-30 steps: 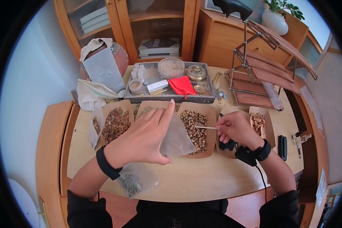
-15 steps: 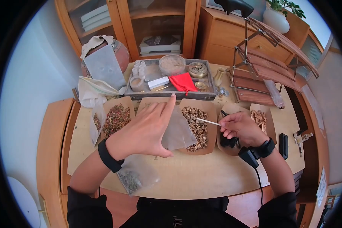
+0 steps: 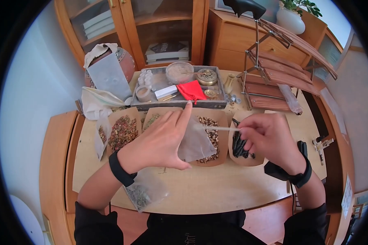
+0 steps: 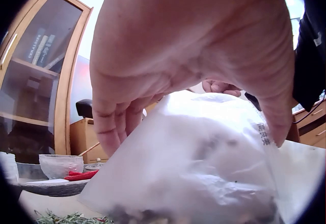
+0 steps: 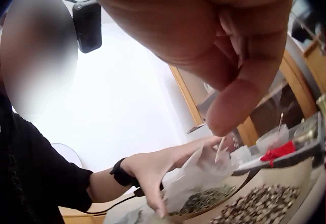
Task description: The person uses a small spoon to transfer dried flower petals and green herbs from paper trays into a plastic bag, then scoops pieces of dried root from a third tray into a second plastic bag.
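Note:
My left hand (image 3: 157, 139) spreads thumb and fingers wide and grips a translucent plastic bag (image 3: 197, 145) between them. In the left wrist view, the hand arches over the bag, with some dark contents showing faintly near its bottom. The bag overlaps a paper tray of chopped brown-and-cream pieces (image 3: 212, 152). My right hand (image 3: 270, 136) pinches one end of a thin white stick (image 3: 220, 128) between thumb and fingertips. Its other end overlaps the bag's upper edge in the head view. Under the right hand, a paper tray holds black pods (image 3: 238, 143).
More paper trays hold reddish dried bits (image 3: 124, 132) and green herbs (image 3: 150, 121). Behind stands a grey tray (image 3: 151, 105) with a red pouch (image 3: 191, 90) and a brass burner (image 3: 207, 76). A bag of herbs (image 3: 141, 196) lies in front; a folding wooden rack (image 3: 274, 81) stands right.
My right hand has risen toward the camera and moved right, carrying the stick out of the brown pieces to the bag's edge. The left hand stays nearly in place on the bag.

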### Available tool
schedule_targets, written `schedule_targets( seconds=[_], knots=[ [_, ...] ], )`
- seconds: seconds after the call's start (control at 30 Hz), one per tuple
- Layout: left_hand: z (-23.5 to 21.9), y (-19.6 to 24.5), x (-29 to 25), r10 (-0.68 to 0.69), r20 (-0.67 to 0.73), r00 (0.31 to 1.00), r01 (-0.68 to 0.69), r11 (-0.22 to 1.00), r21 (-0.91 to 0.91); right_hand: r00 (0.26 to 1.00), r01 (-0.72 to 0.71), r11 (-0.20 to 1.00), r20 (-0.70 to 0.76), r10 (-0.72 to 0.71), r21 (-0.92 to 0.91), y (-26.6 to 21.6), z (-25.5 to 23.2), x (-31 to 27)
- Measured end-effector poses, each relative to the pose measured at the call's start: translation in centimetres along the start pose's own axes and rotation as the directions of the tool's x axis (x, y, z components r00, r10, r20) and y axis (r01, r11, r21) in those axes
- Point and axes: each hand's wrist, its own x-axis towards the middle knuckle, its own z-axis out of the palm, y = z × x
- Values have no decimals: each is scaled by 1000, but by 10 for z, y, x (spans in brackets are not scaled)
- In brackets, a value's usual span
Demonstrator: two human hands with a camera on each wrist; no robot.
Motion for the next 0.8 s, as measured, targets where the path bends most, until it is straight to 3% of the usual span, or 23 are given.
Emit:
schedule_targets(
  seconds=[0.07, 0.13, 0.2, 0.23, 0.33, 0.4, 0.47, 0.67, 0.8],
  knots=[
    [-3, 0, -4, -91, 77, 993, 98, 991, -94, 971, 14, 998, -239, -30, -67, 2, -7, -5],
    [-4, -3, -8, -94, 66, 993, 99, 992, -77, 969, 34, 992, -240, -62, -118, 17, -14, -4],
    [-4, -3, -10, -88, 54, 995, 91, 994, -56, 990, -76, 964, -138, 42, -253, 33, -13, -4],
    [-4, -2, -10, -79, 44, 996, 81, 996, -29, 990, -115, 966, -107, 92, -233, 40, -8, -4],
    [-4, 0, -10, -50, 31, 998, 50, 999, -2, 997, -66, 958, -62, 50, -280, 56, 5, -1],
    [-4, 2, -10, -40, 29, 999, 40, 999, 3, 995, -96, 975, -32, 92, -200, 63, 11, 6],
    [-4, 2, -11, -58, 50, 997, 58, 998, -2, 958, -286, 956, 53, 283, 60, 70, 17, 13],
    [-2, -1, -15, -4, -17, 1000, 4, 1000, 18, 946, -325, 876, 123, 300, 356, 95, 22, 20],
    [-1, -4, -16, -25, -4, 1000, 25, 999, 26, 946, -325, 860, 127, 299, 394, 98, 20, 18]
  ],
)
